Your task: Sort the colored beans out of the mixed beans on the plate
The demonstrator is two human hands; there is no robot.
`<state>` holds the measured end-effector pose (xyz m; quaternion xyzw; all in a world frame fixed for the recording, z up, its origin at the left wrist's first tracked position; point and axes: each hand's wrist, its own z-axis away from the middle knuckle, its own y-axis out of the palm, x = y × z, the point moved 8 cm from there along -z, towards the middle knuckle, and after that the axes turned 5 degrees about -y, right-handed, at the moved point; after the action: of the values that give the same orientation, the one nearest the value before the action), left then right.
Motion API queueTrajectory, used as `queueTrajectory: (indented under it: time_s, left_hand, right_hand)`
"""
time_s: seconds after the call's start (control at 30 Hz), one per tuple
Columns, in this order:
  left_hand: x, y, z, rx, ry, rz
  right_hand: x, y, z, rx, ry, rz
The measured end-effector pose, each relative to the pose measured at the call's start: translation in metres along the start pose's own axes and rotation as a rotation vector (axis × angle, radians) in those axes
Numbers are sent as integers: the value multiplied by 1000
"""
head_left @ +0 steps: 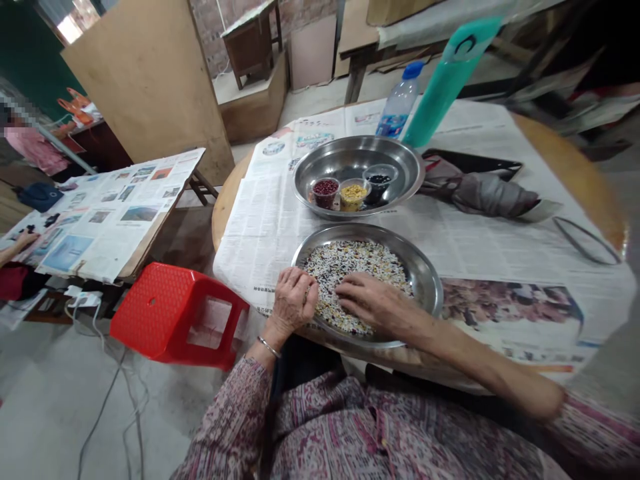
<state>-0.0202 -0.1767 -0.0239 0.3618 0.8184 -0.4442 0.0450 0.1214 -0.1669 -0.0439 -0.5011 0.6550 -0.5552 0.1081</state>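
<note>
A steel basin (431,280) near the table's front edge holds a spread layer of mixed grains (345,267), mostly white with black, yellow and dark red bits. My left hand (295,298) is at the basin's left rim, its fingers curled together; what they hold, if anything, is hidden. My right hand (373,301) reaches over the grains from the right, fingers stretched and a little apart, fingertips down at the grains. Behind stands a second steel basin (313,163) with small clear cups of red beans (325,189), yellow beans (353,193) and black beans (379,181).
Newspaper (260,220) covers the round table. Toward the back stand a water bottle (399,103) and a tall green bottle (447,87); a grey folded umbrella (493,193) lies at right. A red stool (155,313) and cables are at left. Another person's hand (26,238) is at the left table.
</note>
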Motion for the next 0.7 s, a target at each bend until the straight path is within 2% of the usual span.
queueTrajectory:
  time_s: [0.1,0.17,0.3,0.4,0.53,0.63,0.7]
  left_hand:
    - [1,1,0,14,0,-8]
    - [1,1,0,22,-8,-12]
    - [1,0,-1,18,-19,-14]
    - [0,-2,-2,-1,-9,-6]
    - [0,-2,-2,-21,8,3]
    - [0,-1,-1,-23,6,-6]
    - [1,-1,-1,-18,-2,-15]
  right_hand:
    - [23,18,-1,69,-70,-103]
    - [31,25,-8,101,-125,-74]
    - [20,22,-28,96,-200,97]
    - [-8,5,-42,21,-133,198]
    - [-44,-9,-55,-34,61,251]
    - [-50,-2,-65,-1,149,246]
    - [-40,9,-73,38,122,200]
